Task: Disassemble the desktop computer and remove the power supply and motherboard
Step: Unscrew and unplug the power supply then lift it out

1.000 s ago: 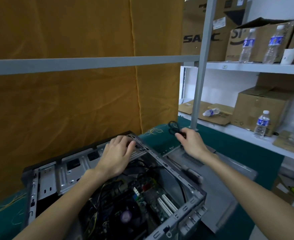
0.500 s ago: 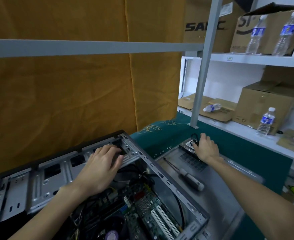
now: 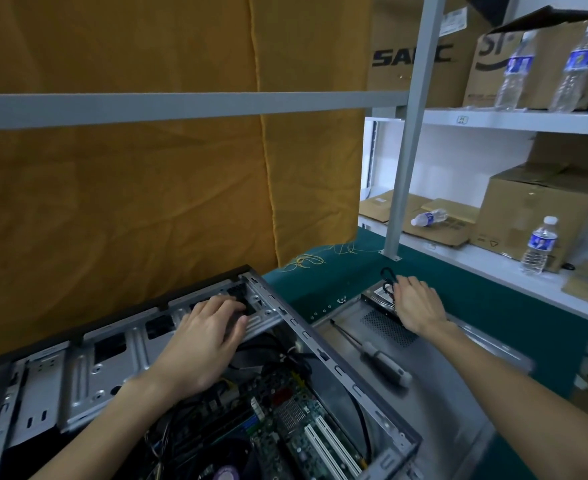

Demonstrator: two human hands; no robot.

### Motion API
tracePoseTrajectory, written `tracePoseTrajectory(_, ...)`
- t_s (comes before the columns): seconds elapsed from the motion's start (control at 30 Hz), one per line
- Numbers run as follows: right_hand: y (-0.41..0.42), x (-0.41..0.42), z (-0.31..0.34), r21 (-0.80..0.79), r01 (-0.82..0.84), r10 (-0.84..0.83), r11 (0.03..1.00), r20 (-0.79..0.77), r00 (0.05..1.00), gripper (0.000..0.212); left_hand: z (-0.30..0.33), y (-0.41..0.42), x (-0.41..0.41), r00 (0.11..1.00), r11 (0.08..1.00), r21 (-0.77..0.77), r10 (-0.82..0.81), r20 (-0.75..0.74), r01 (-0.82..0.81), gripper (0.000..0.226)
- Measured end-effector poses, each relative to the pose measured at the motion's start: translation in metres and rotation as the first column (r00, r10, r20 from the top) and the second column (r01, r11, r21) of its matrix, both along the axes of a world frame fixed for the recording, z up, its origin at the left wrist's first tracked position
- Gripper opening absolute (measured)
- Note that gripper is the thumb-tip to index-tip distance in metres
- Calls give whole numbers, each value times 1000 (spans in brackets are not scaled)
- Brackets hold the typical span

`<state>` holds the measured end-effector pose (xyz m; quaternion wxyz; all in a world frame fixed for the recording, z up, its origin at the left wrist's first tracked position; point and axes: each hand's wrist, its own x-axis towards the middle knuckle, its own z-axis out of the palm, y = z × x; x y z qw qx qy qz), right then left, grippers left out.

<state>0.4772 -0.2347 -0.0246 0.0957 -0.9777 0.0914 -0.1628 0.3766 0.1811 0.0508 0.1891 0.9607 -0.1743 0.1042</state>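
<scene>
Across the green-covered table (image 3: pixel 493 306), left hand (image 3: pixel 199 344) lies open on the grey open computer case (image 3: pixel 268 315); right hand (image 3: pixel 419 304) curls on black cables (image 3: pixel 387 277). At two o'clock, a brown cardboard box (image 3: pixel 410 57) reads "SA".

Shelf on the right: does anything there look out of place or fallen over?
Yes. One clear plastic water bottle with a blue label lies on its side on flattened brown cardboard on the lower white shelf, while the other bottles stand upright.

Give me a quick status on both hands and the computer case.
Left hand flat on the case frame, open. Right hand on the hard drive atop the side panel. Motherboard not out yet; cables across it.
</scene>
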Motion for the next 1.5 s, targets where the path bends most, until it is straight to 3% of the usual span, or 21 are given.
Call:
tracePoseTrajectory(0.27, 4, -9, 12, -9, -13, 13, 1000, 31, 999, 56, 6, -2, -2, 1000, 1000, 1, -6, -30, 6, 45)
tracePoseTrajectory(0.4, 28, -28, 41, -10, -6, 7, 1000, 82, 997, 61, 16, 6, -6, 987, 997, -22, -72, -141, 70, 50)
tracePoseTrajectory(0.53, 93, -67, 80, 152, -321, 262, 935, 318, 911, 37, 36, 27, -15, 963, 997, -22, -78, -258, 75, 43)
tracePoseTrajectory(0.6, 135, -93, 101, 139, -537, 457, 832, 378, 805, 15, 45, 40, -25, 952, 997, -66, -57, -299, 39, 42)
tracePoseTrajectory(0.67, 178, -122, 116, 70, -710, 638, 701, 383, 668, 6, 46, 53, -40, 962, 990, -137, -49, -270, 12, 34)
tracePoseTrajectory(0.73, 215, -146, 124, 26, -819, 780, 573, 288, 556, 8, 42, 62, -60, 995, 988, -152, -21, -102, 5, 16)
tracePoseTrajectory(0.8, 245, -158, 121, 20, -856, 856, 517, 3, 517, 12, 37, 68, -79, 1000, 990, -144, -6, 5, 6, 13)
tracePoseTrajectory(0.87, 267, -161, 112, 16, -841, 800, 540, -320, 508, 16, 31, 71, -93, 1000, 990, -142, -18, -1, 18, 17)
tracePoseTrajectory(0.93, 282, -157, 97, -24, -807, 705, 590, -471, 530, 18, 25, 75, -102, 1000, 989, -148, -24, 16, 27, 17)
tracePoseTrajectory(1.03, 296, -147, 85, -43, -734, 578, 678, -585, 569, 30, 19, 81, -109, 996, 988, -152, 23, 84, -10, 12)
tracePoseTrajectory(1.13, 306, -133, 86, -58, -702, 505, 710, -653, 565, 16, 16, 87, -110, 990, 986, -133, 113, 84, -102, 15)
tracePoseTrajectory(1.23, 311, -121, 83, -98, -671, 449, 735, -671, 590, 27, 14, 88, -109, 987, 985, -94, 151, 48, -146, 19)
tracePoseTrajectory(1.33, 311, -112, 73, -71, -632, 434, 772, -666, 606, 23, 14, 89, -108, 989, 985, -106, 140, 38, -135, 18)
tracePoseTrajectory(1.5, 311, -104, 58, 24, -614, 499, 789, -609, 617, 50, 14, 90, -105, 989, 982, -120, 148, 20, -145, 16)
